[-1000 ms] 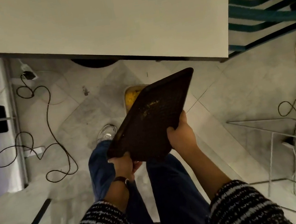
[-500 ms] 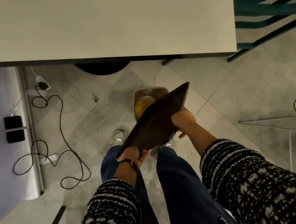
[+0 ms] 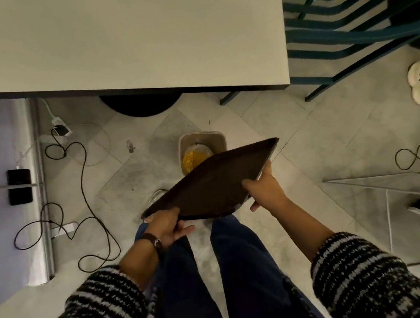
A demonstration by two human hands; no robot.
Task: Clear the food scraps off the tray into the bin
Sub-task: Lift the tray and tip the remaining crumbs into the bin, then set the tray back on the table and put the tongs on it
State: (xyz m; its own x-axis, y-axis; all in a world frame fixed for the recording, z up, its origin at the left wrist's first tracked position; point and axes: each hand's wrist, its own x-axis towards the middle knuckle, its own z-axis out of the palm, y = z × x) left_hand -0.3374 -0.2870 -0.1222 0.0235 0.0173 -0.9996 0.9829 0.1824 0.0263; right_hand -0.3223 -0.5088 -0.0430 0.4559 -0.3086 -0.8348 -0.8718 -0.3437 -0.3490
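A dark brown tray is held above the floor, its far right corner raised over the bin. My left hand grips the tray's near left corner. My right hand grips its right edge. The small pale bin stands on the tiled floor just beyond the tray, with yellow food scraps inside it. The tray covers the bin's near part. No scraps are visible on the tray's dark surface.
A white table overhangs the floor beyond the bin. Black cables loop over the floor at left. A teal slatted chair stands at the upper right, a wire frame at right. My legs and a shoe are below the tray.
The tray has swung from steeply tilted to nearly flat and moved back from over the bin. The yellow scraps in the bin show more. Both hands kept their grip.
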